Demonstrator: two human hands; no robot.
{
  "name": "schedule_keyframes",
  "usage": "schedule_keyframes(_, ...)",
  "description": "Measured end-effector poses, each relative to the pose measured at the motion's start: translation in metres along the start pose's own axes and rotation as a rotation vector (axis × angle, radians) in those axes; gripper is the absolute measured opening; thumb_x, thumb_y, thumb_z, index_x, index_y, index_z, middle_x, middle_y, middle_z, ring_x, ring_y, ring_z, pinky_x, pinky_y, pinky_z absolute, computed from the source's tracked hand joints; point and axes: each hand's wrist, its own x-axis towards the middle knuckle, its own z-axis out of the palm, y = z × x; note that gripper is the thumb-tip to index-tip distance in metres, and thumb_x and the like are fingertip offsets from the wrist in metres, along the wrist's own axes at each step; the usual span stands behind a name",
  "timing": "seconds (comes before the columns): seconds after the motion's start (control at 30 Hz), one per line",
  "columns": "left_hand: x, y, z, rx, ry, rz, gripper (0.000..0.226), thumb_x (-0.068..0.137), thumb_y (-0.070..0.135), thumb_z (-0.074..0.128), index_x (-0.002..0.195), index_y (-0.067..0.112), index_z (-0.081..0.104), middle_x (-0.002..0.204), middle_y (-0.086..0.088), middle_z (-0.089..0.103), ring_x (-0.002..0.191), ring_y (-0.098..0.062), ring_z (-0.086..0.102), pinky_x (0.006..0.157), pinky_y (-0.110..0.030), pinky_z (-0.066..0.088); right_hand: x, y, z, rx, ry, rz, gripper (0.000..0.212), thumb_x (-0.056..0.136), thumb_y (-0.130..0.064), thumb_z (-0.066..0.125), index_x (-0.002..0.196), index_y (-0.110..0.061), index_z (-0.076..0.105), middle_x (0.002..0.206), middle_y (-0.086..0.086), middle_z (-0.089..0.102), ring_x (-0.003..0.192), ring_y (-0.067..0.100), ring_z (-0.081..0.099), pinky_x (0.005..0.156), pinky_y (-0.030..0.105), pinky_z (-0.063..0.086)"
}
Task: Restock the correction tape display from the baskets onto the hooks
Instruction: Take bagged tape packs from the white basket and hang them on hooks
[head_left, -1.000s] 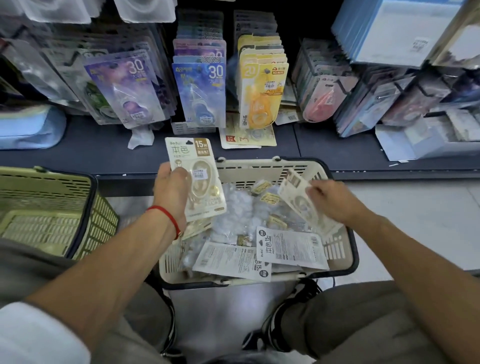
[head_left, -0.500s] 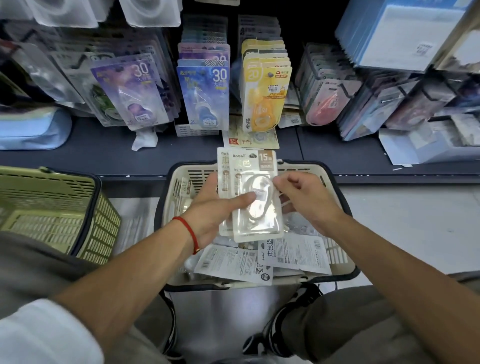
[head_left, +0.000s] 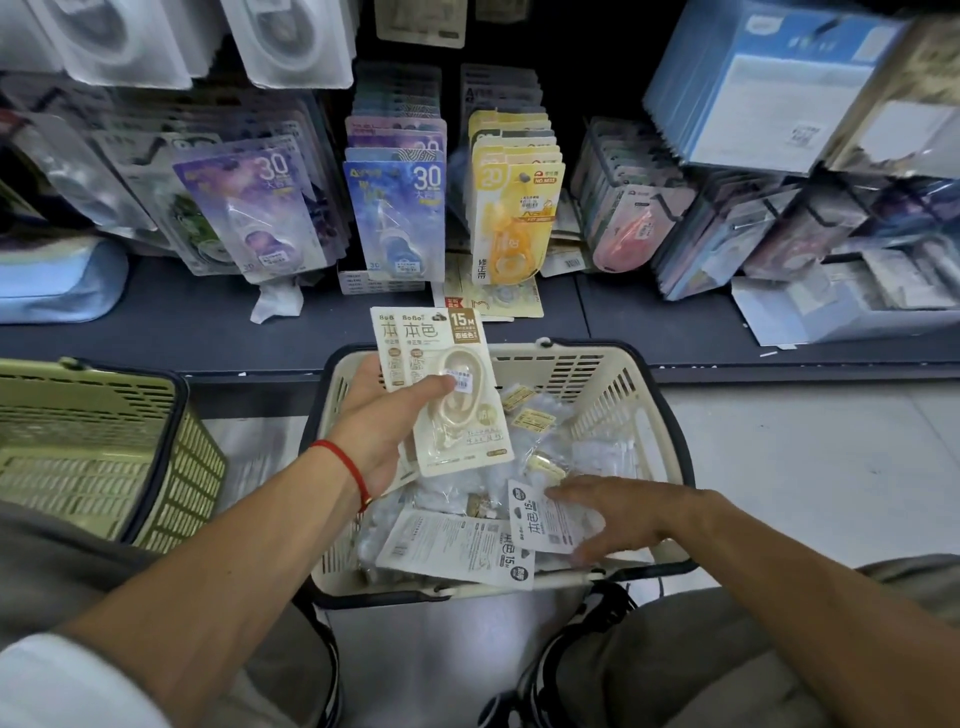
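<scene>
My left hand (head_left: 387, 421) holds a small stack of beige correction tape packs (head_left: 447, 384) upright above the cream basket (head_left: 618, 374), thumb pressed on the front pack. My right hand (head_left: 618, 512) is down in the basket's near right corner, fingers spread over a face-down pack (head_left: 545, 519). Another face-down pack (head_left: 457, 551) lies beside it on clear plastic bags. Hanging on the hooks behind are purple (head_left: 249, 213), blue (head_left: 397, 213) and yellow (head_left: 511, 213) tape packs.
An olive green basket (head_left: 104, 447) stands to the left. The dark shelf (head_left: 171, 322) carries loose cards and a scrap of paper. Pink and dark packs (head_left: 634, 218) hang at the right, blue boxes (head_left: 769, 88) above them. My knees flank the cream basket.
My right hand added a pack to the stack in my left hand, then dropped back into the basket onto a face-down pack. The left hand stays raised.
</scene>
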Motion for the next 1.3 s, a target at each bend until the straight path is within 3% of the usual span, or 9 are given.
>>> schedule_keyframes(0.1,-0.001,0.005,-0.002,-0.019,0.006,0.010,0.044,0.087,0.003,0.080,0.120,0.026,0.062,0.112,0.004,0.079,0.104,-0.023,0.076,0.086,-0.053,0.063,-0.006,-0.003,-0.006,0.083,0.037,-0.005,0.077,0.094,-0.054,0.072,0.161,-0.034,0.040,0.165,-0.010,0.038,0.150,0.016,0.036,0.126,0.038,0.028)
schedule_keyframes(0.17,-0.002,0.008,-0.005,-0.018,0.013,0.025,0.041,0.088,0.005,0.079,0.116,0.029,0.061,0.111,0.006,0.078,0.105,-0.024,0.075,0.087,-0.056,0.062,-0.013,0.001,-0.023,0.249,0.128,-0.051,0.030,0.104,-0.034,0.065,0.130,-0.021,0.072,0.127,0.000,0.069,0.116,0.017,0.062,0.105,0.036,0.048)
schedule_keyframes(0.23,-0.003,0.012,-0.008,-0.018,0.013,0.043,0.043,0.088,0.004,0.079,0.118,0.029,0.060,0.112,0.005,0.078,0.105,-0.025,0.075,0.085,-0.056,0.062,-0.025,0.006,-0.041,0.401,0.292,-0.041,0.020,0.108,-0.014,0.058,0.096,-0.011,0.074,0.089,0.005,0.065,0.084,0.023,0.059,0.079,0.036,0.048)
schedule_keyframes(0.37,-0.007,0.017,-0.009,-0.015,0.003,0.069,0.046,0.088,0.004,0.080,0.122,0.027,0.060,0.112,0.002,0.079,0.102,-0.024,0.077,0.083,-0.053,0.064,-0.049,-0.010,-0.079,0.691,0.564,-0.015,0.029,0.110,-0.016,0.051,0.111,0.009,0.066,0.092,0.019,0.067,0.086,0.028,0.058,0.081,0.040,0.044)
schedule_keyframes(0.53,-0.018,0.042,0.004,-0.055,-0.048,0.130,0.043,0.085,0.009,0.083,0.120,0.025,0.064,0.108,0.002,0.081,0.101,-0.025,0.078,0.095,-0.057,0.060,-0.065,-0.079,-0.126,1.159,0.779,-0.234,0.030,0.108,-0.019,0.051,0.116,-0.001,0.074,0.112,0.031,0.072,0.092,0.034,0.070,0.083,0.045,0.054)
schedule_keyframes(0.7,-0.025,0.101,0.010,-0.114,-0.069,0.278,0.044,0.086,0.011,0.082,0.123,0.028,0.065,0.110,0.001,0.080,0.103,-0.027,0.077,0.094,-0.056,0.060,-0.074,-0.140,-0.166,1.443,0.676,-0.444,0.037,0.103,-0.038,0.058,0.127,-0.016,0.075,0.122,0.014,0.077,0.108,0.036,0.075,0.087,0.049,0.062)
schedule_keyframes(0.83,-0.019,0.151,-0.002,-0.129,-0.009,0.422,0.045,0.086,0.012,0.081,0.124,0.029,0.063,0.112,0.002,0.080,0.110,-0.027,0.074,0.101,-0.059,0.055,-0.078,-0.174,-0.197,1.454,0.636,-0.588,0.040,0.090,-0.031,0.074,0.125,-0.012,0.073,0.119,0.017,0.077,0.106,0.036,0.077,0.075,0.045,0.064)
schedule_keyframes(1.1,0.004,0.189,-0.032,-0.048,0.273,0.764,0.048,0.088,0.013,0.076,0.127,0.035,0.058,0.108,0.020,0.074,0.096,0.000,0.072,0.092,-0.038,0.058,-0.071,-0.213,-0.266,0.966,1.309,-0.694,0.026,0.094,-0.050,0.062,0.117,-0.039,0.065,0.116,-0.013,0.075,0.107,0.009,0.073,0.096,0.043,0.057)
schedule_keyframes(1.3,0.011,0.189,-0.044,-0.019,0.255,0.799,0.043,0.089,0.010,0.074,0.123,0.032,0.058,0.105,0.019,0.074,0.093,-0.002,0.073,0.085,-0.036,0.057,-0.067,-0.208,-0.292,0.948,1.327,-0.693,0.029,0.094,-0.046,0.062,0.116,-0.030,0.071,0.115,-0.003,0.078,0.106,0.019,0.075,0.099,0.056,0.058)
